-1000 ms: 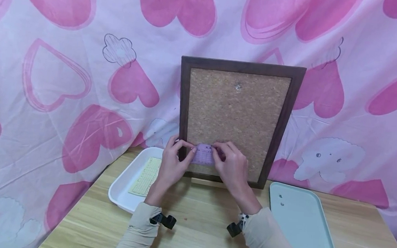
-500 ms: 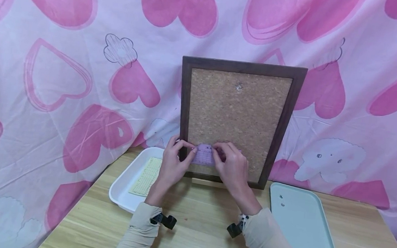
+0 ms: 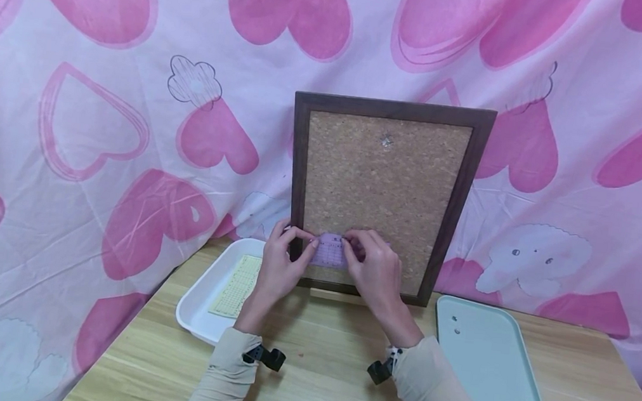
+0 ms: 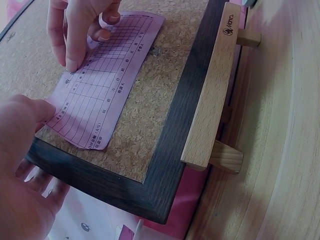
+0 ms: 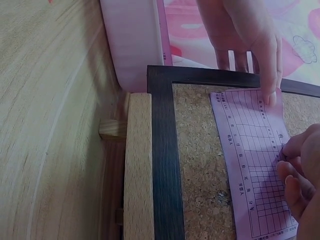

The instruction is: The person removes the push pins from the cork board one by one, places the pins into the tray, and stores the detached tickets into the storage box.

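Both hands unmoved – left hand point(image 3: 276, 263), right hand point(image 3: 373, 270), each grip pressing purple slip point(image 3: 329, 250) flat.

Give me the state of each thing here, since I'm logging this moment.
Purple slip: flat against the cork, not pinned.
Cork board: upright on a wooden stand, one pin near the top.
Left hand: thumb pressing the slip's end.
Right hand: fingertips on the slip.
White tray: holds a yellow slip.
Green tray: holds two pins.
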`<state>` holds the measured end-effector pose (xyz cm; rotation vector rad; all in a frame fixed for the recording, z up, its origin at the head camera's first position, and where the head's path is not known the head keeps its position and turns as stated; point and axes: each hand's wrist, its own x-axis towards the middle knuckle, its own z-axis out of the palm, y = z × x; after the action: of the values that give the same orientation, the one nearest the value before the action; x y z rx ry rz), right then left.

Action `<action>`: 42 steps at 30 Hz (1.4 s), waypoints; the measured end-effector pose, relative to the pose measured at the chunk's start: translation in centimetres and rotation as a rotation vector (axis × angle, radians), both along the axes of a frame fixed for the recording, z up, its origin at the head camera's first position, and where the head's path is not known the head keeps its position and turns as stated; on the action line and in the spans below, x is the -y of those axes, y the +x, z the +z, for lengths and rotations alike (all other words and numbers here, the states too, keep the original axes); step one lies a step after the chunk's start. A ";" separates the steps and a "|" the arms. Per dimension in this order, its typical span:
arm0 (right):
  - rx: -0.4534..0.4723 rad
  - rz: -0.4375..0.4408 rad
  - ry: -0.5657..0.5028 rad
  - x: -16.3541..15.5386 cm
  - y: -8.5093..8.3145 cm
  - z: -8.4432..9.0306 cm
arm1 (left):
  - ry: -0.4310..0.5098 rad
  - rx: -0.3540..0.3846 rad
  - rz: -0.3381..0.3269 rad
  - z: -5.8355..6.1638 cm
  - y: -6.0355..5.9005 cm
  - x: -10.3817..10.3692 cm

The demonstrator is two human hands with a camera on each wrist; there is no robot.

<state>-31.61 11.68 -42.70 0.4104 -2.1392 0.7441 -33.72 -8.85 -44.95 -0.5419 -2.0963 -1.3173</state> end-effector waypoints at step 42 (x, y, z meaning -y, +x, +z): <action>0.050 -0.013 0.021 0.1 0.4 -0.2 | 0.009 -0.004 0.008 0.0 0.0 -0.1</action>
<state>-31.24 11.59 -42.92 0.3920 -2.1958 0.7322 -33.67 -8.75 -44.99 -0.5313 -2.0860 -1.3202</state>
